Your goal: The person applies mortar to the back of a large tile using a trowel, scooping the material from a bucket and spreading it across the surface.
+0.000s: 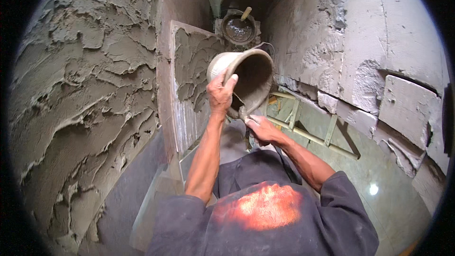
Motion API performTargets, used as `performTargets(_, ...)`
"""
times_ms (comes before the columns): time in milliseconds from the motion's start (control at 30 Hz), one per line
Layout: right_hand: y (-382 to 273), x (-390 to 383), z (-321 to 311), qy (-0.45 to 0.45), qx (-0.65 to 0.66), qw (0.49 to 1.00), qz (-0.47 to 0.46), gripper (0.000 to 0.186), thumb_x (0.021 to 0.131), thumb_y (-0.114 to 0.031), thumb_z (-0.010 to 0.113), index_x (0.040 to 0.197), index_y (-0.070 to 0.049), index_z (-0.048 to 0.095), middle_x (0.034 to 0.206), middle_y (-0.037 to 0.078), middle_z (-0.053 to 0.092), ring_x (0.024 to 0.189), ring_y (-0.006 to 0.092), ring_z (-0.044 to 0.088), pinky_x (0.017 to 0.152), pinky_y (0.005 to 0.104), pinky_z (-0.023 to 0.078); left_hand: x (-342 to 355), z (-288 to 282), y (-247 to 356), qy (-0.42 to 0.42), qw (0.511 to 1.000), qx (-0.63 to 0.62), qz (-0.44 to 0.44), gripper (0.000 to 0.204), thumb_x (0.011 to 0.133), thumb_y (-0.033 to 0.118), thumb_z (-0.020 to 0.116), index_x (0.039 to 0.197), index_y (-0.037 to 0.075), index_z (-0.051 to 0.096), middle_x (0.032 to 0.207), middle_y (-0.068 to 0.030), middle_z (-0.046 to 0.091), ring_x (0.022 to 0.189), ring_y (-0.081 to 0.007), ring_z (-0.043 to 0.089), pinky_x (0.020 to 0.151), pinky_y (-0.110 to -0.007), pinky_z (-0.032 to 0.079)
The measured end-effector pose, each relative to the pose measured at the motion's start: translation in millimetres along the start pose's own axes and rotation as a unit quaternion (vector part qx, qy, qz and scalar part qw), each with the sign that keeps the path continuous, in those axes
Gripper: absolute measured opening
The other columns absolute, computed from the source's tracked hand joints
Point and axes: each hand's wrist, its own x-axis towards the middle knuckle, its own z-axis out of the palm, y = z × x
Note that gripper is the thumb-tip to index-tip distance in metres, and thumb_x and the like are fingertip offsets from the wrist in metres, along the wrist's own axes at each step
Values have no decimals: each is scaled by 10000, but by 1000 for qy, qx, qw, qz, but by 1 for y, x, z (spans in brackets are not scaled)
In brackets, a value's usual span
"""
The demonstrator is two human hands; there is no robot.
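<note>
There's the bucket [258,68], tipped sideways in front of the body, its left hand's rim hold tight: that left hand [221,94] is clamped on the edge, thumb over it. The right hand [263,129] is wrapped around a mud-caked tool [243,112], maybe a trowel, right at the mouth. A steady tilt and strokes following the curved wall should serve best here. Grey residue coats the inside; the depths are too dark to judge. Beyond, a round basin [238,43] holds murky, shiny liquid, with a pale handle [246,13] at its rim.
</note>
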Motion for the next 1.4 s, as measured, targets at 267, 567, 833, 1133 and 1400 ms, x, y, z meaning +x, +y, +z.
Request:
performTargets(267, -51, -42, -50, 39, 350, 935, 48, 231, 964, -341, 452, 970, -113, 484, 677, 14, 529, 450, 94, 480, 369, 252, 408, -15, -23, 34, 23, 997, -74, -12, 390, 891, 130, 638, 1238, -32, 563, 1090, -63, 641, 964, -115, 574, 865, -251, 450)
performTargets(567, -104, -43, 6, 157, -187, 949, -197, 285, 912, -160, 439, 966, 120, 454, 839, 376, 591, 712, 502, 606, 629, 538, 488, -44, -40, 91, -74, 990, -121, -24, 386, 903, 92, 592, 1269, -25, 546, 1137, -60, 625, 1007, -129, 570, 901, -255, 432)
performTargets(833, -93, -94, -36, 67, -424, 861, -272, 186, 881, -120, 425, 956, 46, 465, 744, 277, 620, 721, 459, 620, 619, 539, 486, -43, -74, 114, -21, 985, -166, 49, 374, 867, 45, 620, 1227, -38, 564, 1125, -84, 632, 1005, -153, 591, 912, -271, 442)
performTargets(1133, -143, -104, -36, 229, -350, 861, -289, 472, 887, -236, 540, 1251, 36, 411, 937, 282, 614, 915, 431, 600, 792, 500, 476, -55, -93, 151, -21, 978, -3, 208, 424, 763, -30, 615, 1186, -26, 582, 1227, -126, 583, 1154, -225, 530, 1009, -324, 380)
performTargets(1400, -134, -87, 0, 197, -412, 830, -320, 487, 825, -57, 464, 1260, 127, 346, 872, 343, 584, 761, 462, 631, 659, 493, 522, -54, -105, 172, 43, 973, -148, 171, 401, 785, -27, 586, 1185, -58, 578, 1134, -87, 624, 1044, -154, 582, 939, -275, 428)
